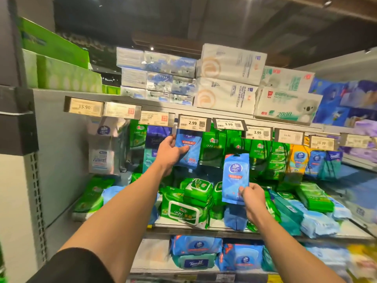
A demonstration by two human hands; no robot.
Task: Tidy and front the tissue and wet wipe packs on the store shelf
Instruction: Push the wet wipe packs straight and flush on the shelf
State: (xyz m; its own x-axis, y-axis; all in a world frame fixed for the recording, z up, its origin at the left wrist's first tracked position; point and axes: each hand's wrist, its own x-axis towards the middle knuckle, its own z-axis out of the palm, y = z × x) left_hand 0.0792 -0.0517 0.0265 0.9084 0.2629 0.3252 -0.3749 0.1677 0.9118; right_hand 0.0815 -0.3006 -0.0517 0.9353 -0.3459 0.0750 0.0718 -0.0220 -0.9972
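left hand [170, 153] grips a hanging blue wipe pack [188, 149] just under the 2.99 price tag [192, 123] — right hand [252, 196] pinches a loose blue pack [235, 177] upright, lower right of that tag.

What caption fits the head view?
Left hand steadies hanging blue wipe pack; right hand holds another blue pack.

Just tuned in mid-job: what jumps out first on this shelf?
The right hand pinches a loose blue wet wipe pack by its bottom edge, upright before the green hanging packs. The left hand grips a matching blue hanging pack below the 2.99 price tag.
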